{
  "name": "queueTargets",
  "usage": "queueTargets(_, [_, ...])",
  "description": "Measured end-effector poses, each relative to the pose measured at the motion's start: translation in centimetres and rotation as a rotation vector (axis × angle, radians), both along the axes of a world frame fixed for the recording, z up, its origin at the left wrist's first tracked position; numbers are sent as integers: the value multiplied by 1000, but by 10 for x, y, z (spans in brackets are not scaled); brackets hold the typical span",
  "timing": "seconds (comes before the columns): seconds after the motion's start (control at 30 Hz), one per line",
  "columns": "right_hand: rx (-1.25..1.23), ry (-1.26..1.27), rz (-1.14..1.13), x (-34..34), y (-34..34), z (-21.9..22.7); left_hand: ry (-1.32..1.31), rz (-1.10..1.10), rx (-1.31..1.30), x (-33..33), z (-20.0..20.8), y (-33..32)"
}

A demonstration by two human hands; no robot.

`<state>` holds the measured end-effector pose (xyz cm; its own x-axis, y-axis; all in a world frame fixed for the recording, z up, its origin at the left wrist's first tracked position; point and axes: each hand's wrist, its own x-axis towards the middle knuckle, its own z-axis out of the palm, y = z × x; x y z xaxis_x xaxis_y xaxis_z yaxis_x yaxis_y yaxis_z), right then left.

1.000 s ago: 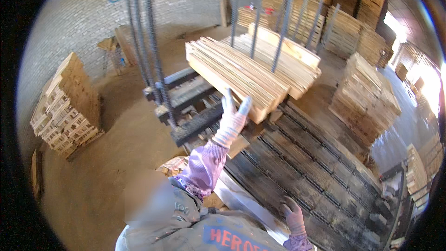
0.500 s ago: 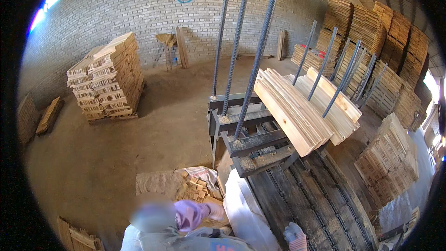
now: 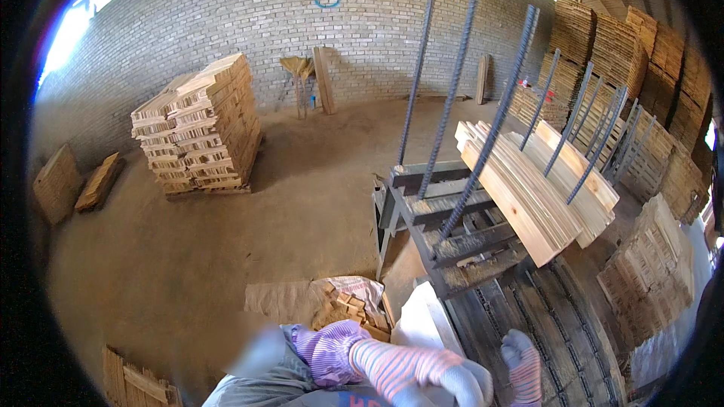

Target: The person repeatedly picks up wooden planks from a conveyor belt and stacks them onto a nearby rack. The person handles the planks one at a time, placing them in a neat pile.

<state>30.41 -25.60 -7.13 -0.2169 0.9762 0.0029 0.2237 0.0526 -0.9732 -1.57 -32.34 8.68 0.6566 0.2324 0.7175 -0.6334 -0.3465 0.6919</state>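
Note:
My left hand (image 3: 426, 371) wears a pink-striped glove with grey fingers; a purple checked sleeve covers the forearm. It reaches across in front of my body, fingers loosely bent and thumb apart, with nothing seen in it. Over the near end of a dark chain conveyor (image 3: 558, 309) is my right hand (image 3: 520, 362), in a matching glove. Its fingers are slightly curled, and no object shows in them. Beside the conveyor, close to my left hand, is a white panel (image 3: 428, 322). Long pale boards (image 3: 528, 200) lie stacked at the conveyor's far end.
Upright ribbed steel rods (image 3: 446, 98) rise from a dark metal frame (image 3: 422, 207) dusted with sawdust. A sack of wood offcuts (image 3: 351, 301) lies left of the conveyor. Stacked wood (image 3: 200, 132) stands on the floor at left, with another pile (image 3: 650, 271) at right.
My left hand has come rightward and nearer, toward my right hand. The view has swung left, so the surroundings appear shifted right.

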Motion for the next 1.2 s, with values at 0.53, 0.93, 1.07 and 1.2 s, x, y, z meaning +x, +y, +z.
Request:
queueTargets(0.53, [1057, 179, -365, -318, 229, 288, -189, -437, -39, -306, 45, 189])
queueTargets(0.93, [967, -196, -946, -335, 216, 293, -73, -474, 44, -417, 15, 355])
queueTargets(1.07, [986, -216, -1046, -322, 208, 295, -196, 111, -400, -450, -69, 442])
queueTargets(1.2, [1038, -249, -1112, -329, 217, 292, 25, 950, -909, -427, -194, 567])
